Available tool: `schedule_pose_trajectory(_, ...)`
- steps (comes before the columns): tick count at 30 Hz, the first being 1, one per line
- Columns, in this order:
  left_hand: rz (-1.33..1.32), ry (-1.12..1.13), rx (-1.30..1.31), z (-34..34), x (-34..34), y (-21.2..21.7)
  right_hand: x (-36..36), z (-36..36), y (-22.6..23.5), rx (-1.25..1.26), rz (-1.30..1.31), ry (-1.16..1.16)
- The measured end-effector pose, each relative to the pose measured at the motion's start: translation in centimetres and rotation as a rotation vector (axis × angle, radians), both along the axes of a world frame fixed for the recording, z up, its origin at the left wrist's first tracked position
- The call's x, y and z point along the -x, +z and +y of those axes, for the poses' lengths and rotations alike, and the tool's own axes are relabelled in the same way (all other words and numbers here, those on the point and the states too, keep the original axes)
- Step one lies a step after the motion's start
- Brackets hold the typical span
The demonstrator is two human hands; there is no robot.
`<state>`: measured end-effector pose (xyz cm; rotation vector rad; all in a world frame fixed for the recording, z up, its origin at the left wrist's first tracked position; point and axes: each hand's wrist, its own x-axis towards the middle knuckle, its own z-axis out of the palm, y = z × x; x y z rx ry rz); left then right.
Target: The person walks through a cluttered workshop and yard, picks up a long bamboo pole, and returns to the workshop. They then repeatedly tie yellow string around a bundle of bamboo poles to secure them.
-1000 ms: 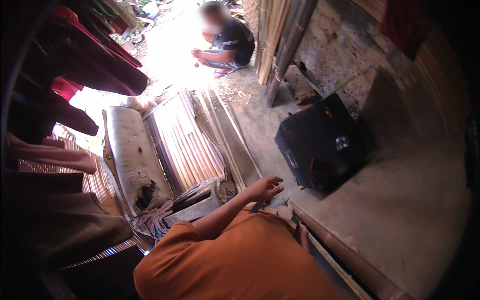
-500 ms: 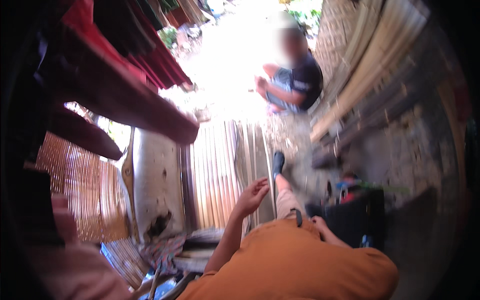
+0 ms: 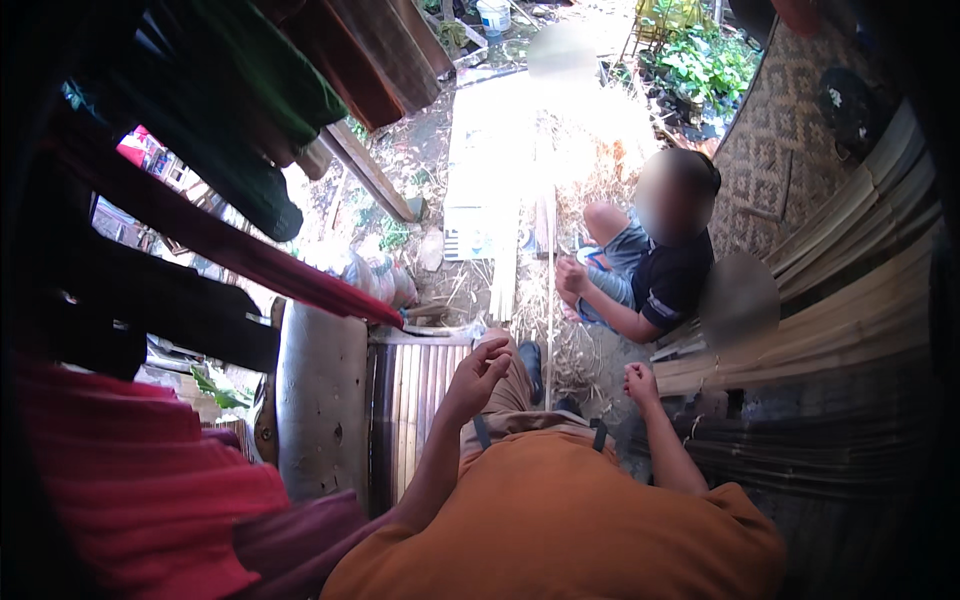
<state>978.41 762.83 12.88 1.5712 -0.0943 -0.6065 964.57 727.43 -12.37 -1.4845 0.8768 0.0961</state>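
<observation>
left hand [image 3: 482, 378] half-open, looks empty, by the forward-running slatted bench [image 3: 418, 392]'s right edge — right hand [image 3: 641, 384] farther, curled, can't see inside

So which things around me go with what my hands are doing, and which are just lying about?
Nearest your hands, which hold nothing I can see:
Left hand: slatted bamboo seat
Right hand: pale bamboo strips

Just about the place:
pink hanging cloth
white bucket
padded backrest

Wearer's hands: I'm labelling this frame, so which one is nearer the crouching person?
The right hand, just below the crouching person in the picture; the left hand is farther left, near the bamboo slats.
</observation>
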Motion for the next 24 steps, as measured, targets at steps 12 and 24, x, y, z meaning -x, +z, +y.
schedule_pose_trajectory(12, -0.698, -0.101, 0.198, -9.2, -56.7, 7.8, -41.8, 6.8, -4.0, -0.210, -0.140, -0.247)
schedule_pose_trajectory(24, -0.764, 0.275, 0.361, -2.8, -101.5, 16.9, -74.9, 6.8, -11.7, -0.074, 0.298, -0.235)
